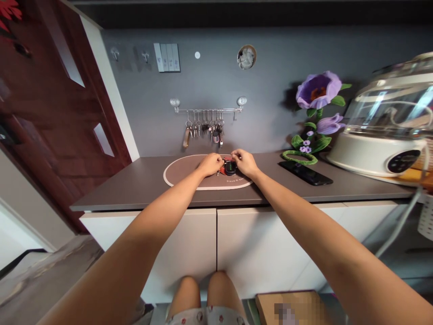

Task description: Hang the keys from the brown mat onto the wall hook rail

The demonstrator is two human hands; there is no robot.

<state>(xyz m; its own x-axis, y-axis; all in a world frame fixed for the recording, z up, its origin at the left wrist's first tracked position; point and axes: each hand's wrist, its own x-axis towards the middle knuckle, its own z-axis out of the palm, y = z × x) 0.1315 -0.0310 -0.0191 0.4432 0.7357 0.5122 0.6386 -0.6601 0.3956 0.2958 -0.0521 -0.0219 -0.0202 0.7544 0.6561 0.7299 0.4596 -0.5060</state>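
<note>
Both my arms reach forward over a grey countertop [135, 185]. My left hand [210, 164] and my right hand [245, 162] are closed, fingers pinched, on either side of a small bunch of keys with a black fob and a red part [229, 168]. The bunch lies on or just above an oval brown mat with a white rim [179, 174]. Which part each hand grips is too small to tell.
Several keys hang from a rail on the grey wall [206, 110]. A black phone [306, 173] lies right of the mat, beside a purple knitted flower [316, 108]. A white appliance with a clear lid [385, 131] fills the right end. A dark red door [50, 113] stands at left.
</note>
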